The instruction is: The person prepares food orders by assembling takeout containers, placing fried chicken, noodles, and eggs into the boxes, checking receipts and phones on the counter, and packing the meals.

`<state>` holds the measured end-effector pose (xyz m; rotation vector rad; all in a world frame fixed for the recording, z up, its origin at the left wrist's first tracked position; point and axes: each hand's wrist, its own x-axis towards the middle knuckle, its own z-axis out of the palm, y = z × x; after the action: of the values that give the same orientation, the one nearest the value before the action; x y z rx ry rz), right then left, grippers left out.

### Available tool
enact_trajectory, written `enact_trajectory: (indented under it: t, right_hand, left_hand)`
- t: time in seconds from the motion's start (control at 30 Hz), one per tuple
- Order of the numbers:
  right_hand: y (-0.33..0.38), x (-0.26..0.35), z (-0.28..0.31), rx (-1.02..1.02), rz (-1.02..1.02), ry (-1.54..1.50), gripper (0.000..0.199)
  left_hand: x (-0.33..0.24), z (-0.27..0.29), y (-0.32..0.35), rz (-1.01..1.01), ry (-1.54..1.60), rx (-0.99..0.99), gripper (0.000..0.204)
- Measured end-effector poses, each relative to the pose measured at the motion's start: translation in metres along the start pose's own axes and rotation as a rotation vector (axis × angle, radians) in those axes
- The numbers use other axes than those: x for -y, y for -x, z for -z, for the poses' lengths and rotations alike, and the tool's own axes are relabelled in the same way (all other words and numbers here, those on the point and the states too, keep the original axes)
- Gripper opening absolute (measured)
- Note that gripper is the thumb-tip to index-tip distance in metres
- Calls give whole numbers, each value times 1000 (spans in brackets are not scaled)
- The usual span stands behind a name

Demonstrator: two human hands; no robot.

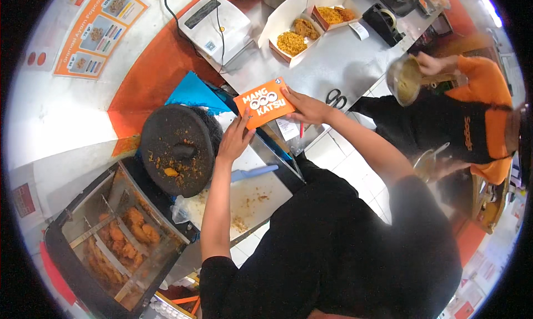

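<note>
I hold a flat orange carton [265, 102] with white print between both hands, up over the near edge of the steel counter [338, 58]. My left hand [234, 140] grips its lower left corner, fingers pressed against the card, and my right hand [307, 107] pinches its right edge, thumb on top. Just below the carton lies a white cutting board [252, 199] scattered with crumbs, with a blue-handled knife [254, 172] resting across it. To the left of my left hand sits a round black stone mortar [176, 150] with orange bits and crumbs on its face and a pestle lying in it. Further left and lower stands a glass-sided warming case [119, 241] holding golden fried pieces. Beside my right hand a pair of black scissors [335, 99] lies on the counter. Beyond the carton, farther along the counter, two open white boxes [304, 28] hold yellow rice and fried pieces, and a white scale [214, 22] stands to their left. A black tape dispenser [384, 22] sits at the far right. On my right a person in orange and black [472, 125] tilts a metal pot [403, 80].
</note>
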<state>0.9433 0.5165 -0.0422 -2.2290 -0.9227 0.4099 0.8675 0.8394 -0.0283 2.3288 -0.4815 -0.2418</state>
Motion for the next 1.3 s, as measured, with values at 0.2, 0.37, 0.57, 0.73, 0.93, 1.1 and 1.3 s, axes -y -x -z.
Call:
enact_trajectory:
  t: [0.2,0.37,0.57,0.73,0.93,1.1,1.3]
  right_hand:
    - [-13,16,14,64,-18,-32,65]
    - [-8,5,-8,-17,-65,-23,67]
    - [-4,8,-12,-205,55,212,64]
    - [-6,14,-11,-222,-49,17,59]
    - [37,66,-77,-214,-187,234,42]
    - [12,33,-75,-193,-19,442,40]
    - [-27,-25,-29,-94,86,465,45]
  left_hand:
    - [4,-6,-2,45,-76,-13,69]
    - [-12,-24,-3,23,-224,-160,63]
    - [-11,-4,-20,-132,-544,-150,63]
    - [-30,11,-81,-262,-455,-137,56]
    - [-9,-6,-92,-89,-235,-158,64]
    - [-26,-4,-101,-31,-177,-193,62]
    - [-32,-12,-140,147,-254,-371,64]
